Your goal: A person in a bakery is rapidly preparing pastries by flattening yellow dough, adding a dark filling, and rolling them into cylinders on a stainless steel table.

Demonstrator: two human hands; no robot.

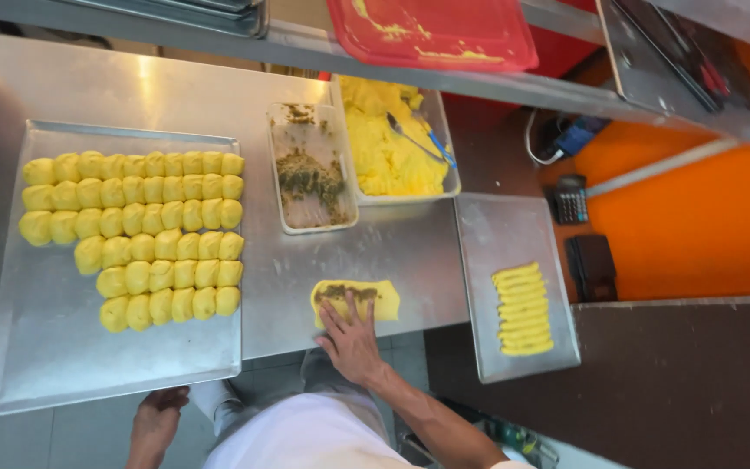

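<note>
1. Head view: the flattened yellow dough piece [356, 300] is lying on the steel counter [410, 252] directly ahead of the right hand [351, 343], with a streak of dark green filling [346, 292] along its far edge. Its long axis is running left to right, across the line of the forearm.
2. The right hand is resting flat and open on the near edge of the dough, fingers spread and pointing away from the body, gripping nothing.
3. The left hand [156, 421] is sitting well apart from the dough, at the near edge of the big tray [88, 365] of shaped yellow dough balls [136, 233]; fingers are curling loosely, and whether it is gripping the tray rim I cannot tell.
4. The right hand is clearly the nearer one.
</note>
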